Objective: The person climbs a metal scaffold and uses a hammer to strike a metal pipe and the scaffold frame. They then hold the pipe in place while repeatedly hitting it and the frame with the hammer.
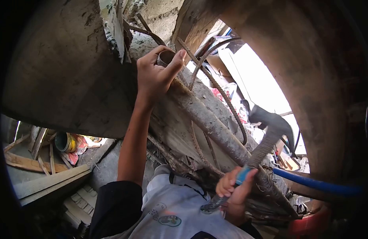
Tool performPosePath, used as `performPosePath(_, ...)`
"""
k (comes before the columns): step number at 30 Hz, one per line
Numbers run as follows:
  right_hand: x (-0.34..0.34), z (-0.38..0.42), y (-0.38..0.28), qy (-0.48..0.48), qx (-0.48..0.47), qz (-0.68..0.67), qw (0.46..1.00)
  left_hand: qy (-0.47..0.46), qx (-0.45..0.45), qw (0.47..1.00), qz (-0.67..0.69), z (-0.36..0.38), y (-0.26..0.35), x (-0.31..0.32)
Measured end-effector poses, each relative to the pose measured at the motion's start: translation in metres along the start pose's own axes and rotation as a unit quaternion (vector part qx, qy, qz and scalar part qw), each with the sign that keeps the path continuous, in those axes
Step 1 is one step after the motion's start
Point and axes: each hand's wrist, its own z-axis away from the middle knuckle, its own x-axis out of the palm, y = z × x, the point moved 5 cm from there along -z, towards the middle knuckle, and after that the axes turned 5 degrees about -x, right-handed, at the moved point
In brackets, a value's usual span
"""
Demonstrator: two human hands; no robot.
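The right hand (239,192) at five o'clock grips a claw hammer (264,148), and one crooked swing could bash the left hand (153,74) squeezing the metal pipe (215,125) at eleven o'clock.

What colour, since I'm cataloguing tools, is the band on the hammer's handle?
The band is teal-blue; the head view, the only one, shows it.

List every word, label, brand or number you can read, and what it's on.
No text is readable.
Shirt: green oval print and faded print beside it, too small and blurred.
Bucket: yellow band, too small.
Red-and-white wrapping beyond the rebar: too blurred.
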Motion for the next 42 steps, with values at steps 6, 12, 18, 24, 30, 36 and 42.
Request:
performPosePath(6, 0.025, -0.019, 0.019, 0.002, 0.12, 0.079, 0.99, 0.005, -0.003, 1.0, 0.025, 0.0, 0.002, 0.003)
performPosePath(12, 0.029, -0.013, 0.013, 0.029, 0.091, 0.051, 0.994, 0.017, 0.001, 1.0, 0.019, 0.0, -0.001, 0.002)
performPosePath(18, 0.033, -0.017, 0.02, 0.017, 0.167, 0.068, 0.984, 0.007, -0.006, 1.0, 0.02, 0.002, 0.002, 0.004)
performPosePath(24, 0.047, -0.011, -0.004, 0.0, 0.102, 0.03, 0.994, -0.009, -0.003, 0.999, 0.036, 0.002, 0.006, 0.007)
performPosePath(30, 0.039, -0.015, 0.002, 0.015, 0.092, 0.003, 0.996, -0.004, 0.009, 0.999, 0.037, 0.002, 0.006, 0.008)
performPosePath(36, 0.058, -0.008, -0.019, -0.026, 0.147, 0.062, 0.987, -0.019, -0.02, 1.0, -0.004, 0.004, 0.006, 0.009)
performPosePath(42, 0.048, -0.013, -0.017, 0.021, 0.045, 0.016, 0.999, -0.024, 0.014, 0.999, 0.033, 0.002, 0.003, 0.009)
